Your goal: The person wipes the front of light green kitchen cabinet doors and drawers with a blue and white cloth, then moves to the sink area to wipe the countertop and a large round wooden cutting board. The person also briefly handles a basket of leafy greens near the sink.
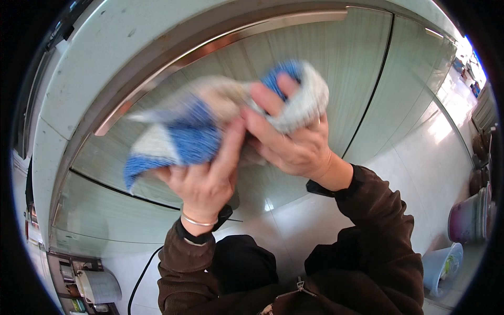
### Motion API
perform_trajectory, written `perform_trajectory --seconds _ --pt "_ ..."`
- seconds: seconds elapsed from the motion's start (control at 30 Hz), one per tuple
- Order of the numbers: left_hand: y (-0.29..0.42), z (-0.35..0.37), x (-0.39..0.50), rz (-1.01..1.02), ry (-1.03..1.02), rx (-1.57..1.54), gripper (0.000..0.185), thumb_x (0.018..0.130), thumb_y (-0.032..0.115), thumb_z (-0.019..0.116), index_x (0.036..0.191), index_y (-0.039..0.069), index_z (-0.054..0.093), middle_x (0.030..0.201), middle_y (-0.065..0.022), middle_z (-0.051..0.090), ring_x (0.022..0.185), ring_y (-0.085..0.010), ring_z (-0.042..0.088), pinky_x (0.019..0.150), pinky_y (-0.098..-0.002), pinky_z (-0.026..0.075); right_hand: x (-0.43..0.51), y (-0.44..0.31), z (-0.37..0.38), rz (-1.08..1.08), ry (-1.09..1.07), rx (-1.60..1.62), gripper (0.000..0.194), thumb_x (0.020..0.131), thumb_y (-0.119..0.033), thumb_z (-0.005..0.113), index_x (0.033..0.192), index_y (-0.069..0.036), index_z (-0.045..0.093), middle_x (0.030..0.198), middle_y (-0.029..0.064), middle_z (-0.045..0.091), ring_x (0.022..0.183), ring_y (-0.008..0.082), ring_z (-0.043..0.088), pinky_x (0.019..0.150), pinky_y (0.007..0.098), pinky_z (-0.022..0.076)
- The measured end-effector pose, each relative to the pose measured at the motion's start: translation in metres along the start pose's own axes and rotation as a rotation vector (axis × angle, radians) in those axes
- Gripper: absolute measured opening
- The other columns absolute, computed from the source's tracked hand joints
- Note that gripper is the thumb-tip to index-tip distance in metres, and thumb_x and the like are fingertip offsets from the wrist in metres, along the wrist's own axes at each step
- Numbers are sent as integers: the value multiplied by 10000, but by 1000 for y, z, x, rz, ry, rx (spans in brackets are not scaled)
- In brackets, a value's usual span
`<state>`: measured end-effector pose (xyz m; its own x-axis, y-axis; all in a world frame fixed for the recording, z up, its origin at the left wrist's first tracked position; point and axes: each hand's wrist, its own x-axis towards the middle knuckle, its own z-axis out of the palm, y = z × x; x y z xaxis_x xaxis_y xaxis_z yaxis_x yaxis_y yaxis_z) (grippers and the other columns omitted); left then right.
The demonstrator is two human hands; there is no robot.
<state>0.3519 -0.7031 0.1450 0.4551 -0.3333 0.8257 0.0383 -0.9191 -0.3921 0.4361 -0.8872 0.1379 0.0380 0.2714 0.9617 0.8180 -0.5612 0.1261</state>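
Observation:
A blue and white checked cloth [193, 143], blurred by motion, is held in the air by both hands. My left hand [204, 181] grips its left part from below, the thumb pressed up along it. My right hand [299, 145] holds the bunched right end, and a white fold of the cloth loops around its fingers. Near the middle of the cloth the fingertips of both hands come close together. A pale, blurred stretch of fabric lies above the left hand.
Behind the cloth stand pale green cabinet fronts [366, 78] with a long metal handle strip [220, 43] under a light countertop [118, 31]. A light blue bin [437, 267] and a stack of tubs [468, 216] are on the right. A black cable [143, 271] runs down at lower left.

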Motion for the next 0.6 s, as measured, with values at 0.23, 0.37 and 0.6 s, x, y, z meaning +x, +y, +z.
perform_trajectory --seconds 0.23,0.37,0.6 --pt "15 11 -108 408 -303 -336 432 754 175 632 1186 169 634 1212 -27 612 1115 -242 566 969 -428 412 -123 -18 -10 -169 -371 151 382 793 -110 635 1143 -259 609 1305 -38 575 1167 145 556 994 308 459" --pt "6 -2 -69 494 -205 -293 337 725 188 630 1059 214 661 1116 -6 621 985 -214 583 922 -430 423 -87 7 -22 -125 -260 174 389 751 -146 670 1123 -239 602 1308 35 566 1160 233 579 989 423 466" --pt "-28 -21 34 210 101 -95 405 763 228 737 1163 242 676 1251 -77 591 1205 -321 493 1022 -514 315 21 32 -15 -98 186 213 484 653 -8 754 1099 -27 567 1320 212 545 1262 393 492 1014 463 410"
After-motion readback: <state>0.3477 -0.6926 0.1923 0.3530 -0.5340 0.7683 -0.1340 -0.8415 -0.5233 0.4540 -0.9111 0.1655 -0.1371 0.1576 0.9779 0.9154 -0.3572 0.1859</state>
